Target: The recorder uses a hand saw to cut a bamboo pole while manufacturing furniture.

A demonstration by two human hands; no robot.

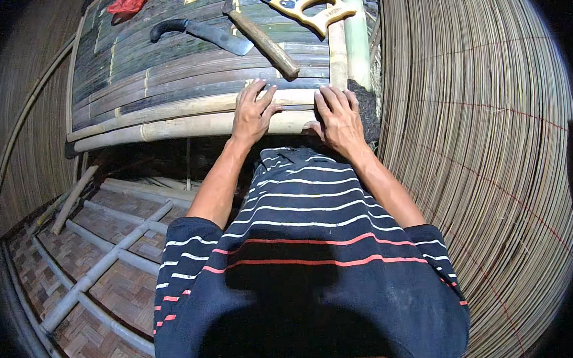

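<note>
Both hands rest on the near edge of a bamboo-slat platform (pixel 165 85). My left hand (pixel 251 116) lies over a pale bamboo strip (pixel 189 106) with its fingers spread and thumb apart. To its right, my right hand (pixel 342 121) reaches over the same edge near the platform's right corner, fingers bent lightly and thumb apart. Below the strip runs a thicker bamboo pole (pixel 186 128). Just beyond the hands lies a tool with a thick wooden handle (pixel 266 44); its small dark head points away. Neither hand touches the tools.
A curved-handled machete (pixel 217 37) and a handsaw with a yellow handle (pixel 316 9) lie on the slats, with a red cloth-like item (pixel 127 4) farther back. Upright reed walling (pixel 466 137) stands close on the right. At lower left is a bamboo frame (pixel 118 252) over woven matting (pixel 90 335).
</note>
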